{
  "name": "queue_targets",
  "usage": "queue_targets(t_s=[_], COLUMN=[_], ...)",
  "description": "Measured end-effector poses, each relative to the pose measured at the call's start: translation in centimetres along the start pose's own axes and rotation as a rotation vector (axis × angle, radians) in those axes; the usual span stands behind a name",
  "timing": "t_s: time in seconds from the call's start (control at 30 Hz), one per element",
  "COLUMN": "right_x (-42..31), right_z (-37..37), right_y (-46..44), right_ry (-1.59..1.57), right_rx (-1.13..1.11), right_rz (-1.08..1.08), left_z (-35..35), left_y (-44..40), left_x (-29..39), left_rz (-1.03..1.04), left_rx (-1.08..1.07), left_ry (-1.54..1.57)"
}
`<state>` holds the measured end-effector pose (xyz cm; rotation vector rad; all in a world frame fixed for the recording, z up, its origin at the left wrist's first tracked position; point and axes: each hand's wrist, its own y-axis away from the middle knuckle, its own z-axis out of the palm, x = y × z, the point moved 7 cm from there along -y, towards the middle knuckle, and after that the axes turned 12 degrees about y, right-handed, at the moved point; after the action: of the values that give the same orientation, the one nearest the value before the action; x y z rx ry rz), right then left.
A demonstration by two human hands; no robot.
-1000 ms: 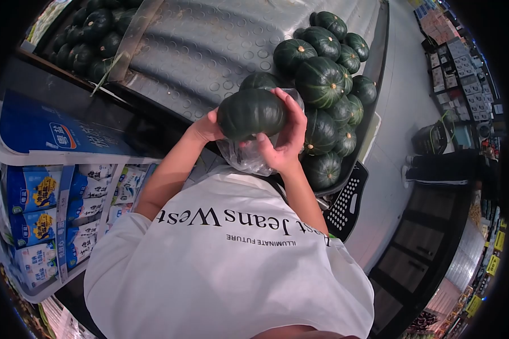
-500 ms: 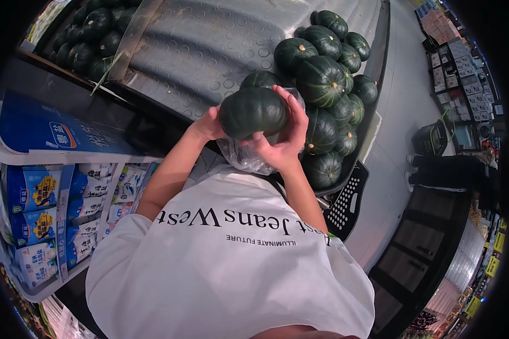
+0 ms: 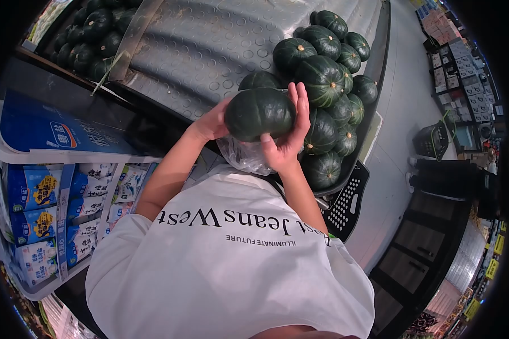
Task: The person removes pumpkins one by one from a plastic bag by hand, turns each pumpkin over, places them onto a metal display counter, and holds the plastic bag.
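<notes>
A dark green pumpkin (image 3: pixel 259 114) is held up between my two hands, in front of my chest. My left hand (image 3: pixel 214 120) cups its left side, the fingers partly hidden behind it. Against the right side presses my right hand (image 3: pixel 291 133), its thumb on the near face and its fingers pointing up. Under the pumpkin hangs a clear plastic bag (image 3: pixel 244 157); whether a hand grips it I cannot tell. Just beyond lies another pumpkin (image 3: pixel 258 79) on the display. Close to my right hand is a pile of striped green pumpkins (image 3: pixel 320 81).
The grey bumpy display mat (image 3: pixel 209 48) spreads ahead. More pumpkins (image 3: pixel 96 25) fill a bin at the far left. A blue and white rack (image 3: pixel 79 150) with salt packets stands at my left. A black perforated basket (image 3: pixel 348 203) is at my right. Farther right, a person (image 3: pixel 444 175) stands.
The pumpkin has shifted slightly to the right and turned a little in my hands. My right thumb and fingers have moved over its surface.
</notes>
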<state>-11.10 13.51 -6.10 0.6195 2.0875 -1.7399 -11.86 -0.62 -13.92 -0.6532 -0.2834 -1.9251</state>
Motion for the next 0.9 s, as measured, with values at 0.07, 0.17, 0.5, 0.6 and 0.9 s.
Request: queue_targets(t_s=[0.07,0.17,0.5,0.6,0.9], right_x=[-0.1,0.7,1.5,1.6,1.2], right_z=[-0.2,0.0,-0.1,0.0,0.0], right_y=[0.1,0.4,0.5,0.6,0.3], right_ry=[0.043,-0.027,-0.271,-0.278,-0.312], right_rx=[0.017,-0.012,0.083,0.055,0.048], right_rz=[-0.023,0.059,0.274,0.317,0.296], left_z=[0.0,0.0,0.0,0.1,1.3], left_y=[0.0,0.0,-0.2,-0.3,-0.5], left_x=[0.1,0.5,0.4,0.6,0.6], left_rz=[0.028,0.023,-0.009,-0.006,0.204], left_rx=[-0.021,0.004,-0.024,-0.003,0.079], left_ry=[-0.015,-0.075,-0.102,-0.114,-0.253])
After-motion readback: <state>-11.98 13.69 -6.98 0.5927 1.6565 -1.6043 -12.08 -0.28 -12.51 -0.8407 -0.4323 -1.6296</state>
